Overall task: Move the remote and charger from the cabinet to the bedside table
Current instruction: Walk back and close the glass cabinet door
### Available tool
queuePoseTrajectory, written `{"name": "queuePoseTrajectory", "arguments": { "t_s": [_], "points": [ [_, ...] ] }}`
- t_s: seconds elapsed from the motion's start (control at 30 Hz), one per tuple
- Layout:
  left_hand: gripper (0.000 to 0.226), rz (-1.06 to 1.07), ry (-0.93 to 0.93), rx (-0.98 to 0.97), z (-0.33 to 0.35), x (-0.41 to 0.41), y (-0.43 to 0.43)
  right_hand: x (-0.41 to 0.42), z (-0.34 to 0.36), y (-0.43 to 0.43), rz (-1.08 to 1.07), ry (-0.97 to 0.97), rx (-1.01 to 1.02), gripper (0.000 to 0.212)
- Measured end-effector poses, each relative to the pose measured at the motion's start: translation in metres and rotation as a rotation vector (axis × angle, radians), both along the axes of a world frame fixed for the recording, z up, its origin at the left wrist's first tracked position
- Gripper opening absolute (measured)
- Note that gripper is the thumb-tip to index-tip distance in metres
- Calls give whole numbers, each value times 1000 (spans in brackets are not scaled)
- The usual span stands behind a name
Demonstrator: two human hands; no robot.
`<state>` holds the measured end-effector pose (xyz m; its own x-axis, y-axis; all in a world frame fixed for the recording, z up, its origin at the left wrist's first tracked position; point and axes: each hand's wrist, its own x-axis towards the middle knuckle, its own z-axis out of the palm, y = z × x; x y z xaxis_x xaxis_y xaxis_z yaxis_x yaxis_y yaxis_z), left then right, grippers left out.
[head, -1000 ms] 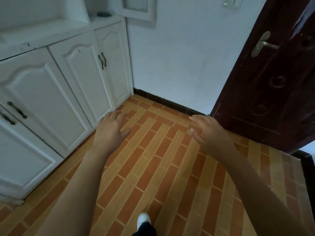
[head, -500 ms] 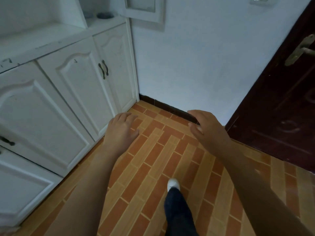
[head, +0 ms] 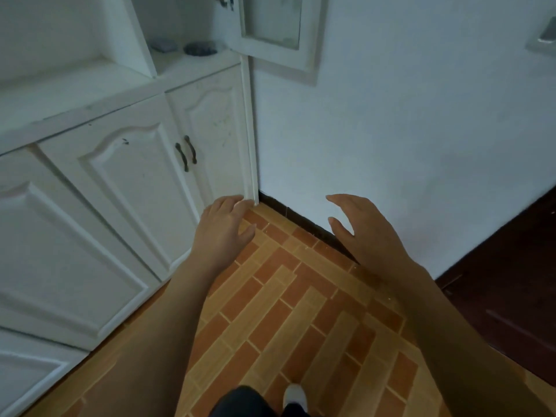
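Remote and charger: two small dark things lie on the cabinet shelf point(head: 192, 66) in the upper left of the frame, one point(head: 164, 45) to the left and one point(head: 200, 49) just beside it on the right; both are too blurred to tell which is the remote and which the charger, or whether they are those things at all.
Cabinet point(head: 126, 176): white, filling the left of the frame, its lower doors closed, two dark handles point(head: 186, 153) side by side; an upper door point(head: 276, 34) at top centre stands swung open over the shelf.
Handling, as a judgement: both things are likely light and rigid; a remote would take a grip across its narrow sides near the middle, and smooth plastic can slip; a charger is best taken by its body, with any cord gathered so it does not drag.
Left hand point(head: 224, 227): centre of the frame, low by the cabinet's corner, fingers loosely spread, holding nothing.
Right hand point(head: 365, 233): right of centre, in front of the white wall point(head: 391, 130), fingers spread wide, empty.
Floor point(head: 285, 311): orange and tan tiles along the bottom, a white shoe point(head: 294, 394) at the lower edge.
Dark door point(head: 511, 281): far right.
Progress: the reach has not begun; the shelf is well above both hands.
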<state>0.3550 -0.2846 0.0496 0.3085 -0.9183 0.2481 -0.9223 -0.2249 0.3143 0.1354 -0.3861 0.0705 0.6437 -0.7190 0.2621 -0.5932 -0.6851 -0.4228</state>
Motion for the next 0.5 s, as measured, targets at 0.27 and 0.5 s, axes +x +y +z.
{"name": "queuePoseTrajectory", "arguments": {
  "t_s": [0.27,0.5],
  "points": [
    [45,81,33,78,-25,59,-73,62,-8,-86,74,23,-8,35],
    [45,22,63,-22,-16,140,-178,134,-11,-168,37,46,-52,36]
  ]
}}
